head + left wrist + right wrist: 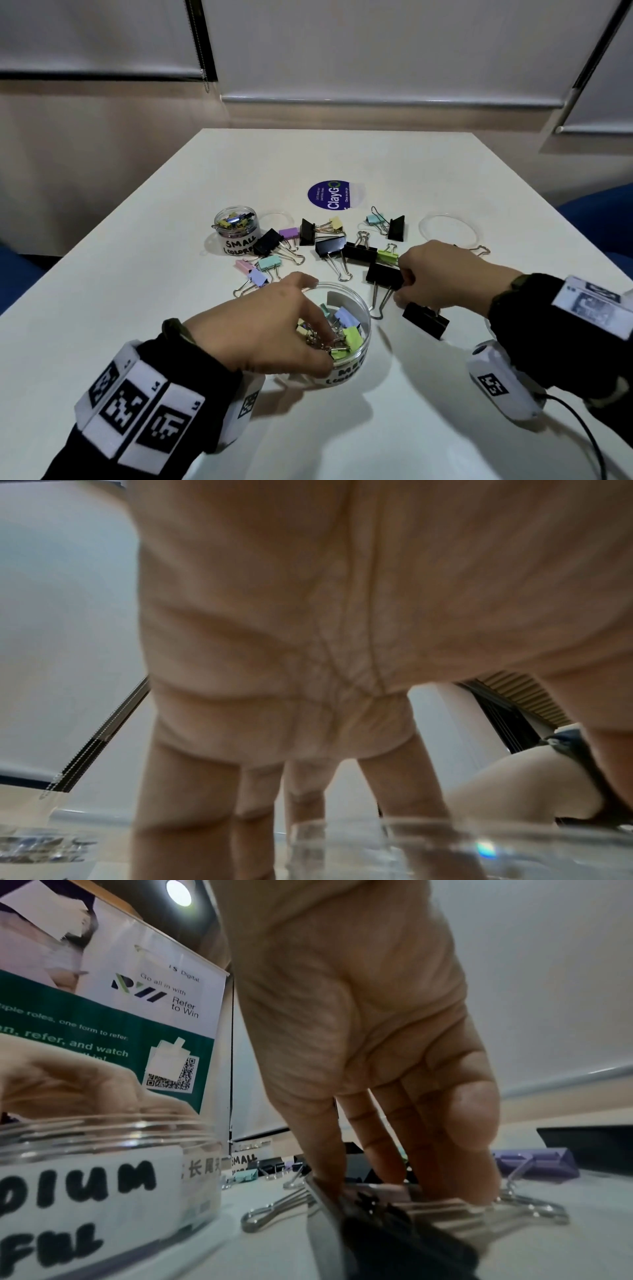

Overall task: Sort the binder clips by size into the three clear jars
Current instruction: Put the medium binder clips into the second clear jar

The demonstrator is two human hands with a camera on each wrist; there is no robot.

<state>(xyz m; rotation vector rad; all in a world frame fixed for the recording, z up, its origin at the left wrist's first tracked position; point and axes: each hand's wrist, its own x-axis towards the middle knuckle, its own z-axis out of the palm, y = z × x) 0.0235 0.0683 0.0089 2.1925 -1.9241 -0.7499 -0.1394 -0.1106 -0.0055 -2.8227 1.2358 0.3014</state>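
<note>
On the white table [445, 394] backed by drawn grey roller blinds [376, 51], the right hand [445, 274] is gripping a large black metal binder clip [425, 320] by its wire handles, fingers curled round them. The left hand [267, 329] is reaching into the open clear plastic jar labelled medium [356, 359], its fingers [185, 804] hanging down among pastel clips; whether they are pinching one is hard to tell. Loose black and pastel binder clips [329, 246] are lying beyond, near the small labelled clear jar [236, 228].

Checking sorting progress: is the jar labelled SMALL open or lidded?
Open. The small jar stands upright with no lid, coloured clips showing at its mouth; a clear lid lies beside it.
</note>
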